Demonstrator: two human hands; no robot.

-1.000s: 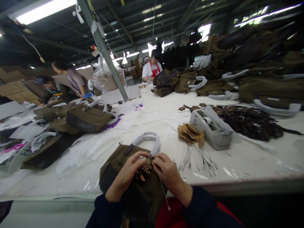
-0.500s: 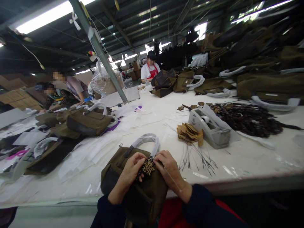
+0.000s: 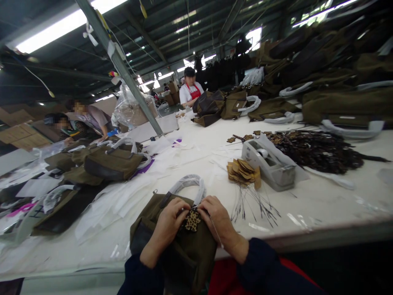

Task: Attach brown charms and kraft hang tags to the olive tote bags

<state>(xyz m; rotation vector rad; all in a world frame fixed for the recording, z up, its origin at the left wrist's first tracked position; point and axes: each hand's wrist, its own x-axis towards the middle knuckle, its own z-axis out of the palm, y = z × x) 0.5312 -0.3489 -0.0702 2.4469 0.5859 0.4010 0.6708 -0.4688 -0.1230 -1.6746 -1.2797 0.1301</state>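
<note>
An olive handbag with dark panels stands at the table's front edge, against my body. Its upright handle is wrapped in white film. A leopard-print, flower-shaped bag charm hangs against the bag below the handle's right base. My left hand is closed, thumb and fingers pinching the charm's top attachment from the left. From the right, my right hand pinches at the same attachment, its fingertips almost meeting the left ones. The small fastening between them is mostly hidden. A thin pale string runs down along my right hand.
Right of the bag lie brown paper tags with dark strings, a grey tape dispenser and a heap of dark charms. More olive bags lie left and far right. Co-workers stand across the table.
My left fingers have shifted from behind the charm up to its top. The charm now hangs a little lower, its face more exposed. My right hand stays pinching beside it.
</note>
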